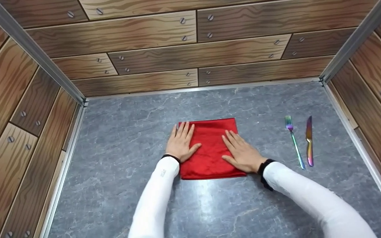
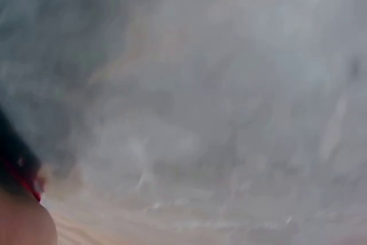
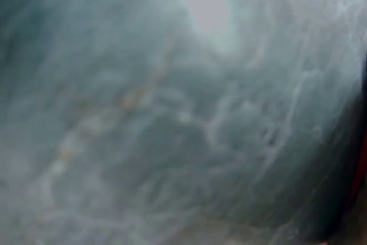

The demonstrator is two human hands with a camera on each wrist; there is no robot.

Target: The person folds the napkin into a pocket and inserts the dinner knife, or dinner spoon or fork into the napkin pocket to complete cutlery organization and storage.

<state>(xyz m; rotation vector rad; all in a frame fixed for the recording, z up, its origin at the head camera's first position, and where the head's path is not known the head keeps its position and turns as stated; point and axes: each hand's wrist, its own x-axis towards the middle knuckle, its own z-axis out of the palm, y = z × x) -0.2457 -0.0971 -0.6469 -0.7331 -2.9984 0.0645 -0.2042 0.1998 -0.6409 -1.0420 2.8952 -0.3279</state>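
A red cloth (image 1: pixel 212 148), folded into a rough rectangle, lies flat on the grey marbled surface in the head view. My left hand (image 1: pixel 181 142) rests on its left edge, fingers straight and thumb spread over the cloth. On the right side of the cloth lies my right hand (image 1: pixel 243 153), palm down with straight fingers pointing up and left. Small creases show between the hands. Both wrist views mostly show blurred marbled surface, with a sliver of the red cloth (image 2: pixel 26 185) at the lower left of the left one.
To the right of the cloth lie a rainbow-coloured fork (image 1: pixel 294 142) and a matching table knife (image 1: pixel 309 142), side by side. Wood-patterned walls (image 1: pixel 150 36) with metal edging enclose the marbled surface (image 1: pixel 121 132) at the back, left and right.
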